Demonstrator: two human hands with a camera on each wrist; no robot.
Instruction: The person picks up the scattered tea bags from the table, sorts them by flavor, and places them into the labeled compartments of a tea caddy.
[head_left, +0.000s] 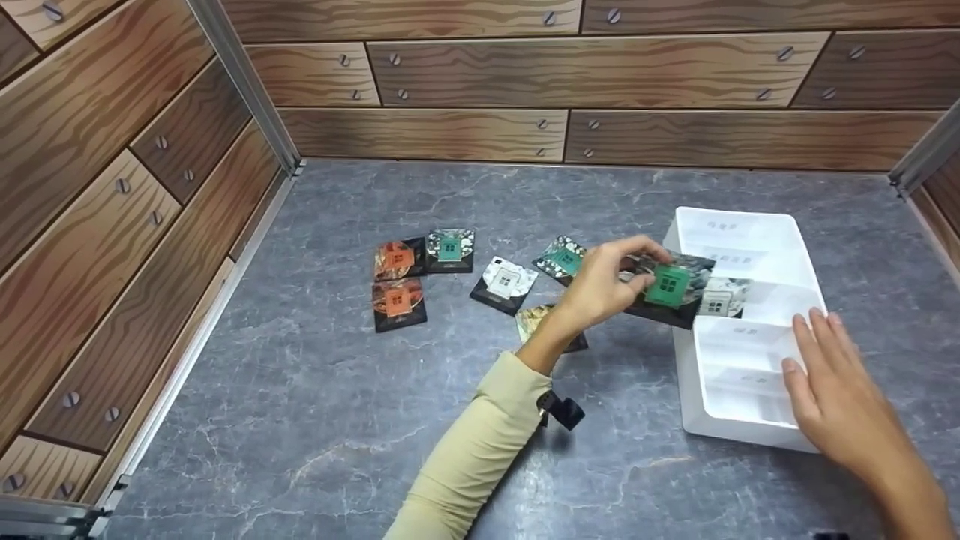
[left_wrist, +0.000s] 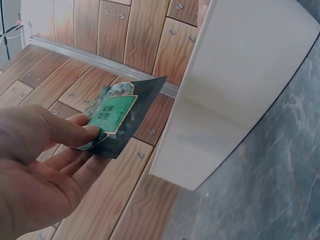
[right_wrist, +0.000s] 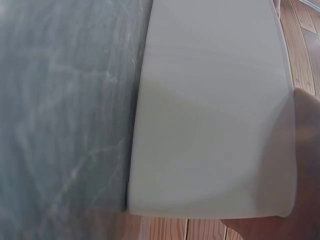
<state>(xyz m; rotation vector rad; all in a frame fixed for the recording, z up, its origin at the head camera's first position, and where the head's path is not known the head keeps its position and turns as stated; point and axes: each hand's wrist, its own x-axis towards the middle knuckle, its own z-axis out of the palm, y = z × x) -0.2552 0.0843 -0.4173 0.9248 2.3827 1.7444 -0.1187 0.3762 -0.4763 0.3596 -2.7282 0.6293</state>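
Observation:
My left hand [head_left: 596,289] pinches a dark flat packet with a green label [head_left: 667,286] between thumb and fingers, tilted at the left rim of a white divided box [head_left: 739,420]. In the left wrist view the green-labelled packet [left_wrist: 114,114] shows beside the box's outer wall [left_wrist: 220,90]. Behind it, a white-labelled packet [head_left: 726,298] sits partly hidden in the box's middle section. My right hand [head_left: 844,397] rests on the box's right rim with fingers extended. The right wrist view shows mostly the outer wall [right_wrist: 210,120] of the box.
Left of the box lie two orange-labelled packets [head_left: 397,304], a green-labelled one [head_left: 450,251], a white-labelled one [head_left: 504,283] and another green one [head_left: 561,256]. A yellowish packet [head_left: 531,319] is partly behind my left forearm. Wood-patterned walls [head_left: 450,135] border the grey tabletop [head_left: 300,420].

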